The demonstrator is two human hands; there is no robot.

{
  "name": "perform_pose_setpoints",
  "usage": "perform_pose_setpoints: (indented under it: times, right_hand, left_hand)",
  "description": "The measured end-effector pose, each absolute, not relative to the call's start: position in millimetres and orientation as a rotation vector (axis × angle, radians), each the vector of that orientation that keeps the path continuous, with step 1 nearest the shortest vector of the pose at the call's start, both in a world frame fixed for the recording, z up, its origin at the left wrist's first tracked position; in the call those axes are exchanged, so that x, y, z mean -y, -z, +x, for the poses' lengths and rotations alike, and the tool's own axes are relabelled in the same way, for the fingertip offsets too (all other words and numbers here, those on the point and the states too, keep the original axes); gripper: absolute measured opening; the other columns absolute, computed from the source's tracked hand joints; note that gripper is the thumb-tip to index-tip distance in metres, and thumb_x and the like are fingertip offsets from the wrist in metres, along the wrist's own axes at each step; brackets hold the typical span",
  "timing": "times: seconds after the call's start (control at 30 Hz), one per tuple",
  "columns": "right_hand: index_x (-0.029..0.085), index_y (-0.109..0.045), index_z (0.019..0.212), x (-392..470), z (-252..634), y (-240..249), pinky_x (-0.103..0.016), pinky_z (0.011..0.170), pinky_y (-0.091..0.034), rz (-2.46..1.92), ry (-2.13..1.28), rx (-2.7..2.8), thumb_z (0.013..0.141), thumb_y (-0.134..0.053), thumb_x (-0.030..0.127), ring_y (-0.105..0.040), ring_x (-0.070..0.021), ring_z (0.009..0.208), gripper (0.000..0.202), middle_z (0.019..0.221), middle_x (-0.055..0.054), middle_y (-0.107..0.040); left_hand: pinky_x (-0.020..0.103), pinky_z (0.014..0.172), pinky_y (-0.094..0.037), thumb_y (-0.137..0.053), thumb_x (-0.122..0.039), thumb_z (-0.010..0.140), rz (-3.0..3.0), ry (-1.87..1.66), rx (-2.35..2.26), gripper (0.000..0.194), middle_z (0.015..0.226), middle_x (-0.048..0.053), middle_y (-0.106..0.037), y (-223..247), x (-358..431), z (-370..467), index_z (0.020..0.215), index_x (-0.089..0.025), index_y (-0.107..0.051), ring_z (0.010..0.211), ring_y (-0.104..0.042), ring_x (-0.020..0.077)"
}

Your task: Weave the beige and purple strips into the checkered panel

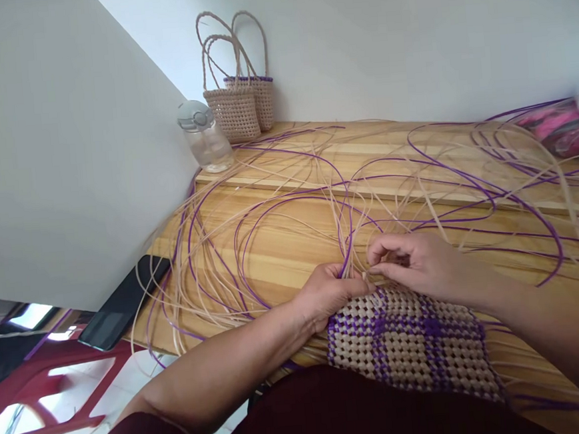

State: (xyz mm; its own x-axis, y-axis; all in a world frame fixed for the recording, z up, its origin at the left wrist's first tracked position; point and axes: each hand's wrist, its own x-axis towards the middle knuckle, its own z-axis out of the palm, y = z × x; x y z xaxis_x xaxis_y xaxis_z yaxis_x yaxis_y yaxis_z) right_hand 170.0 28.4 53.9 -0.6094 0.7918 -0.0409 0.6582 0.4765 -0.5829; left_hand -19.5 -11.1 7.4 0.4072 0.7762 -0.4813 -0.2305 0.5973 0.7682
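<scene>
A woven panel [410,351] of beige and purple plastic strands, in a checked pattern, lies at the table's front edge against my body. Its far edge is where both hands meet. My left hand [333,290] is closed over that edge, thumb on top, gripping the panel and the base of some strands. Close to its right, my right hand [413,264] pinches with thumb and forefinger at a beige strand just above the weave. Long loose purple strands [349,225] and beige ones fan out from the edge. My fingers partly hide the strand ends.
Two small woven handbags [234,111] stand at the back by the wall. Beside them is a clear bottle [206,140] with a grey lid. A black phone [124,303] rests at the left table edge. A pink bundle [563,128] lies far right. Below left is a red chair [48,396].
</scene>
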Motion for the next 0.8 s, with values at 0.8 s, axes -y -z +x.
perform_pose_setpoints:
  times: [0.8]
  right_hand:
    - [0.026, -0.054, 0.133, 17, 178, 46, -0.047, 0.092, -0.043, -1.078, 0.146, 2.483, 0.096, -0.043, 0.051, -0.058, -0.0275, 0.118, 0.046, 0.130, -0.004, -0.064]
  left_hand:
    - [0.031, 0.062, -0.057, -0.086, -0.022, 0.057, 0.138, -2.214, -1.937, 0.057, 0.096, 0.001, -0.063, -9, 160, -329, 0.101, -0.022, -0.050, 0.076, -0.067, 0.0168]
